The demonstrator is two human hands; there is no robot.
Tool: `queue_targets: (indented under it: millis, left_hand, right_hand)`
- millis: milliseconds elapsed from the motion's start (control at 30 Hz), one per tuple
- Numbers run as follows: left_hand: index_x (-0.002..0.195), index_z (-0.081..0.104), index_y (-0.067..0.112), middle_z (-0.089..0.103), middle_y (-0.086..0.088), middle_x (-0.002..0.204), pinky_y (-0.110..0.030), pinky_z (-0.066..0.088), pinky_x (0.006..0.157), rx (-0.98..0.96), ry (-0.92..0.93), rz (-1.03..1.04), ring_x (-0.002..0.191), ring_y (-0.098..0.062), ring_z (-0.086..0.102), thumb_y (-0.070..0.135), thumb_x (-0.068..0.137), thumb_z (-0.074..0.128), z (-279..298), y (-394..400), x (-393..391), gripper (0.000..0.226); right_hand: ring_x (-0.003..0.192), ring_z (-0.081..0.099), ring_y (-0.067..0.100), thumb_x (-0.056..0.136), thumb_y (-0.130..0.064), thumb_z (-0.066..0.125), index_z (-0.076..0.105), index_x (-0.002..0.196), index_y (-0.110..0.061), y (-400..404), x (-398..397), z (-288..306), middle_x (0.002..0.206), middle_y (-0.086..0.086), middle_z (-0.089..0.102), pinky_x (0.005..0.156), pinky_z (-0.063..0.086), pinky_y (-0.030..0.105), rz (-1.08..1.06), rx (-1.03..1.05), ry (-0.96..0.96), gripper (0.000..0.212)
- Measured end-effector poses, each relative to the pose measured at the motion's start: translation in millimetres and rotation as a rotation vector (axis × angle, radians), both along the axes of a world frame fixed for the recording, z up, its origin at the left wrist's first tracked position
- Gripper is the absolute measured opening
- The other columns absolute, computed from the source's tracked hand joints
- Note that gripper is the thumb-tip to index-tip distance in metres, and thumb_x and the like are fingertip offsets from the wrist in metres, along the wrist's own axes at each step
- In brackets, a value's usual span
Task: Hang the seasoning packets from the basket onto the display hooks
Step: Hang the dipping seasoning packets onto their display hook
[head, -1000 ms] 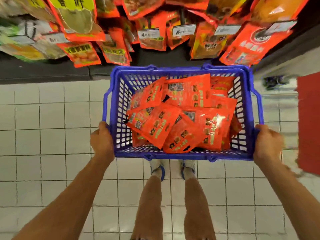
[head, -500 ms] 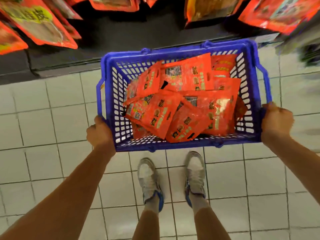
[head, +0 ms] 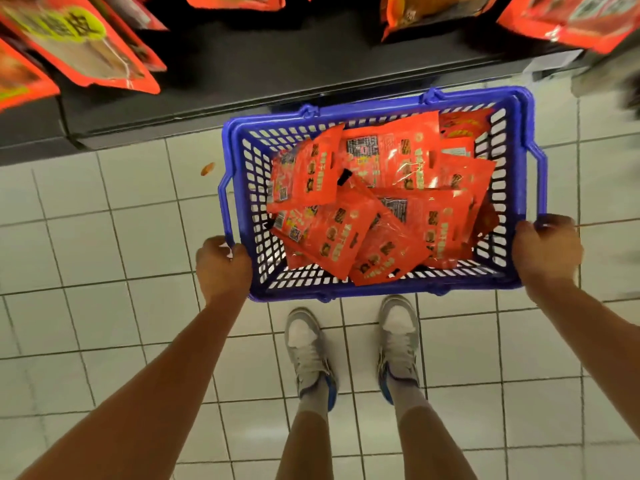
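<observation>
Holding blue basket over tiled floor: left hand curled round the left handle, right hand curled round the right. Red packets heaped inside, between both hands, none touching fingers. Hanging packets above, probably on hooks, blurred.

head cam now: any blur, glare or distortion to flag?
Head view: motion blur smears the far right edge and the hanging packets up top; glare spots on the seasoning packets in the basket; wide-angle lens bows the floor tile lines; both hands, left hand and right hand, are fairly sharp.
</observation>
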State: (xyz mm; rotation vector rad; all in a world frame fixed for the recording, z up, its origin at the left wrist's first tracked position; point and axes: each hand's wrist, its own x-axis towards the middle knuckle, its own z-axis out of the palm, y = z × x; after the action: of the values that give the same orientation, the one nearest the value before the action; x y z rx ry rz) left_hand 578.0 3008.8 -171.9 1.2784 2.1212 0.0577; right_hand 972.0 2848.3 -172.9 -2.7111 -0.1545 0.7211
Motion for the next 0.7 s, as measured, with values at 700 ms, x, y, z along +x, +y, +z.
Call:
queue_targets:
  millis: [700]
  left_hand:
    - [0.155, 0.03, 0.042, 0.054, 0.007, 0.14, -0.014, 0.049, 0.085, -0.078, -0.327, -0.629, 0.12, -0.017, 0.054, 0.027, 0.1, 0.057, -24.0, 54.5, 59.0, 0.063]
  right_hand:
    - [0.154, 0.014, 0.041, 0.09, -0.03, 0.069, 0.054, 0.144, -0.029, 109.7, -125.7, -28.1, 0.164, 0.022, 0.021, 0.117, 0.027, 0.061, 1.476, 0.028, -0.036, 0.056]
